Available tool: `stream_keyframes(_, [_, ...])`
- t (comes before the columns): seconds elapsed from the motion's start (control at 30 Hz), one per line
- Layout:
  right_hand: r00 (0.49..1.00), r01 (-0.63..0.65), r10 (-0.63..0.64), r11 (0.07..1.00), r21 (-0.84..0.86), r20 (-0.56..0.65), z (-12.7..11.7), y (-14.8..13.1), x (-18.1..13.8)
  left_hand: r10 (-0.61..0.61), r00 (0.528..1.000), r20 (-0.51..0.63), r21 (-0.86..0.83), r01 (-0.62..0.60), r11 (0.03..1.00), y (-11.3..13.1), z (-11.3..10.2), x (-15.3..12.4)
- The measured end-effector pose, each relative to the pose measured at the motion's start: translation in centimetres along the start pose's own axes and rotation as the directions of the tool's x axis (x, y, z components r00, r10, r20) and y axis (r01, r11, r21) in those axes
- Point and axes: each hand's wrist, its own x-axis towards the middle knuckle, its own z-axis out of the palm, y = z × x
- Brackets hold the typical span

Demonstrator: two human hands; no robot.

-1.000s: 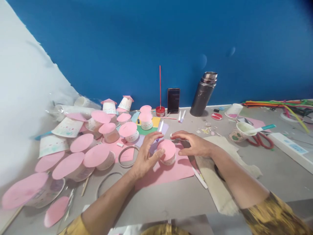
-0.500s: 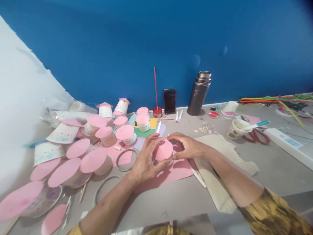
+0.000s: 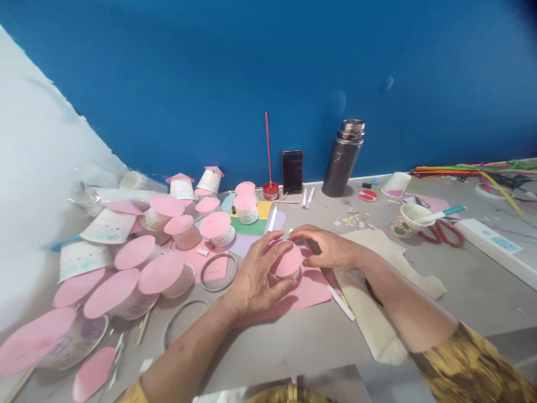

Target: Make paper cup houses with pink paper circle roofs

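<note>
Low between my hands is a small paper cup with a flat pink paper disc [image 3: 287, 259] on top, standing over a pink paper sheet [image 3: 308, 291]. My left hand [image 3: 260, 274] curls round the cup's left side, fingers behind and over the disc's edge and thumb in front. On the other side my right hand [image 3: 325, 249] is curved, thumb and fingers apart, close to the disc's right edge; whether its fingertips touch is unclear. A white marker [image 3: 342, 303] lies right of the pink sheet.
Several pink-topped paper cups [image 3: 138, 252] crowd the left side. A tape ring [image 3: 218, 272] lies left of my hands. Behind stand a phone [image 3: 292, 172] and a dark flask [image 3: 344, 159]. At right are a beige cloth [image 3: 373, 313], a patterned cup [image 3: 405, 223], red-handled scissors [image 3: 450, 234] and a power strip [image 3: 495, 246].
The pink-topped cup has shifted slightly right and is turned a little, with my left hand following. My right hand's fingers have eased slightly off the disc's edge.
</note>
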Motion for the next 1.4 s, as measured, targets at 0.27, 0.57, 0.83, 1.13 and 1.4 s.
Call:
stream_keyframes(0.27, [0.98,0.031,-0.006,0.992,0.122,-0.199,-0.1,-0.9,0.1,-0.158,0.984,-0.085,-0.173,0.141,0.975,-0.1,-0.7,0.4])
stream_keyframes(0.57, [0.946,0.037,0.03,0.979,0.199,-0.322,-0.1,-1.5,-0.1,-0.234,0.972,-0.036,-0.225,0.22,0.949,0.2,0.1,0.9])
stream_keyframes(0.83, [0.974,0.054,-0.011,0.981,0.185,-0.227,0.2,-1.7,0.0,-0.246,0.968,-0.047,-0.236,0.229,0.944,0.2,0.2,0.9])
stream_keyframes(1.13, [0.966,0.154,-0.152,0.988,-0.009,-0.209,0.6,-0.9,0.2,-0.243,0.97,-0.01,-0.219,0.235,0.947,0.0,0.2,1.0])
stream_keyframes(1.4, [0.959,0.192,-0.196,0.981,-0.042,-0.202,0.7,-0.6,0.3,-0.274,0.962,-0.006,-0.2,0.268,0.942,0.3,-0.1,1.0])
